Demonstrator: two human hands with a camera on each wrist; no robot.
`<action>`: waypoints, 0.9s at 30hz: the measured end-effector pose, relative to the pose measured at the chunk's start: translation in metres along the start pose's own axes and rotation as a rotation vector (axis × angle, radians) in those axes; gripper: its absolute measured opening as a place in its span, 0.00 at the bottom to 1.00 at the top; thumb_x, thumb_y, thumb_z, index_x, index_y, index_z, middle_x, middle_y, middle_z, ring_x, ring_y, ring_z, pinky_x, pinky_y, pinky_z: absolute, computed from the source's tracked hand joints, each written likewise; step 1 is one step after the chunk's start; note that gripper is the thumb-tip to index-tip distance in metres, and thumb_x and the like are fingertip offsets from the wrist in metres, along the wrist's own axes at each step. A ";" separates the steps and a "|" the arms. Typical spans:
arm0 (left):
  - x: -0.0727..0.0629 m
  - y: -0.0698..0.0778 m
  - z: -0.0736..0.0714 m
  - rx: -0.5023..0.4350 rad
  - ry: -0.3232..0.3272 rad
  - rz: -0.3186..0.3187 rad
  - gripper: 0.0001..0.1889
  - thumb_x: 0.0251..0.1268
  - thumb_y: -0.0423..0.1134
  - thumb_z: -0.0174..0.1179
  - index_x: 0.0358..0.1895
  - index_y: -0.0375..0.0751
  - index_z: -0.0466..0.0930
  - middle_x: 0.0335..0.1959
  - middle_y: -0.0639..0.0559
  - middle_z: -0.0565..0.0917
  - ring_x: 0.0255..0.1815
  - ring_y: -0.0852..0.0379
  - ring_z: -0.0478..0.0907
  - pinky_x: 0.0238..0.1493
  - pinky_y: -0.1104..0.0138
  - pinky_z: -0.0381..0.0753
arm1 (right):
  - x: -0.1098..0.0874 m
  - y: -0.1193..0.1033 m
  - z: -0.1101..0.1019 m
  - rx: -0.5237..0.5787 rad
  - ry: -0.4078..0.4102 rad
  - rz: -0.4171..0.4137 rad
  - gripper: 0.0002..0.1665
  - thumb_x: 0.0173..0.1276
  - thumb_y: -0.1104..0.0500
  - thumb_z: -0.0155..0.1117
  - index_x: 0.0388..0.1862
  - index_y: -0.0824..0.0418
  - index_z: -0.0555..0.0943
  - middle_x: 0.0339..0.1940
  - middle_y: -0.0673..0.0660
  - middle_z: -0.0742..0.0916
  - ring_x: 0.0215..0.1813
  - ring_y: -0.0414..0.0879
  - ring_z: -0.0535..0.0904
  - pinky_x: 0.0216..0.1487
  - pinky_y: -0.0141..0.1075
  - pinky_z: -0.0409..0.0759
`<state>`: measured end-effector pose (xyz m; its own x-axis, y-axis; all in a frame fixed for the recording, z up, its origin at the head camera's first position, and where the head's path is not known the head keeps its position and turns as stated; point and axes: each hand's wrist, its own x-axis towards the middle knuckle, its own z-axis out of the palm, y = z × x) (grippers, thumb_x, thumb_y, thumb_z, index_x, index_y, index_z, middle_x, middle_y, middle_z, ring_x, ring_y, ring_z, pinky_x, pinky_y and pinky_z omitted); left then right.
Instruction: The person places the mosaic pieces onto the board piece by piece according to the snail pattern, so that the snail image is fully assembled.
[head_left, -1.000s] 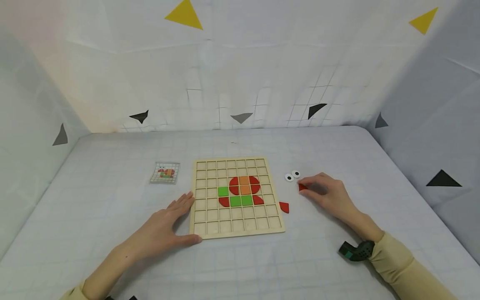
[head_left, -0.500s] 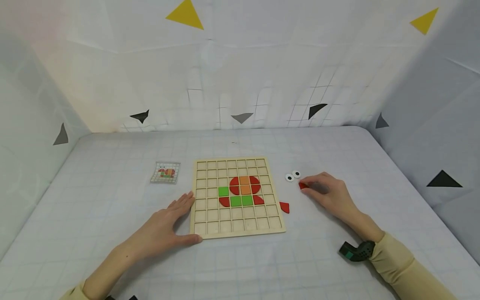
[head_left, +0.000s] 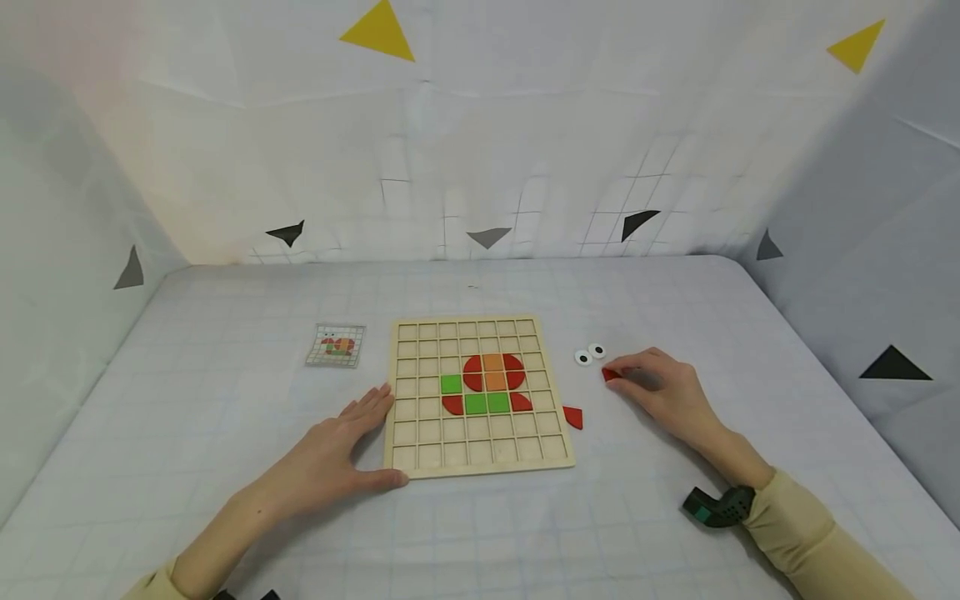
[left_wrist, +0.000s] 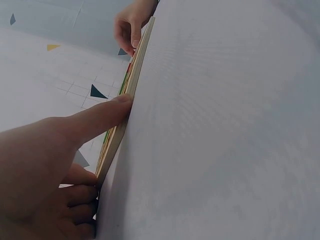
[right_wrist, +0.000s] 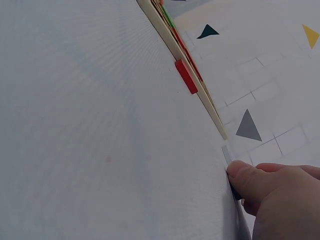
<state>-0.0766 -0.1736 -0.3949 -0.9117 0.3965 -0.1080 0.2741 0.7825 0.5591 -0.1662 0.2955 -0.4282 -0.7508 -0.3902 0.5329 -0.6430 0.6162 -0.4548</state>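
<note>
A square wooden grid board lies on the table in the head view. Set in its cells are red quarter-round pieces, two orange squares and several green squares. My left hand rests along the board's left edge, thumb at the near corner and fingers spread. To the right of the board, my right hand pinches a red piece between thumb and fingers, low over the table. The held piece is partly hidden by the fingertips. A loose red quarter-round piece lies against the board's right edge.
Two round googly-eye pieces lie just left of my right fingertips. A small picture card with a gridded snail-like pattern sits left of the board. White cloth walls with coloured triangles stand behind and beside the table.
Both hands stay in place, the right one still pinching the red piece. The whole head view has shifted slightly.
</note>
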 end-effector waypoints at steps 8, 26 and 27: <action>0.000 0.000 0.000 -0.005 -0.005 -0.006 0.57 0.51 0.71 0.66 0.78 0.40 0.57 0.81 0.49 0.56 0.80 0.42 0.54 0.73 0.39 0.59 | -0.001 -0.002 0.000 0.007 0.004 0.034 0.24 0.49 0.71 0.80 0.46 0.56 0.88 0.39 0.48 0.89 0.43 0.40 0.83 0.48 0.19 0.77; -0.001 0.002 -0.002 0.000 -0.001 -0.012 0.56 0.51 0.70 0.67 0.78 0.40 0.59 0.80 0.49 0.57 0.79 0.41 0.55 0.73 0.38 0.60 | 0.038 -0.072 0.029 0.071 -0.031 0.250 0.14 0.59 0.59 0.77 0.45 0.52 0.88 0.36 0.46 0.89 0.41 0.44 0.81 0.45 0.40 0.77; -0.001 0.002 -0.002 0.000 0.000 -0.009 0.56 0.51 0.70 0.67 0.78 0.40 0.59 0.80 0.49 0.57 0.79 0.40 0.55 0.72 0.38 0.60 | 0.042 -0.078 0.034 0.090 -0.045 0.242 0.14 0.59 0.59 0.77 0.45 0.53 0.88 0.36 0.47 0.89 0.41 0.45 0.81 0.45 0.42 0.78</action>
<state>-0.0755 -0.1729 -0.3921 -0.9141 0.3893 -0.1137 0.2653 0.7861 0.5583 -0.1527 0.2081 -0.3952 -0.8892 -0.2697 0.3695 -0.4529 0.6330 -0.6279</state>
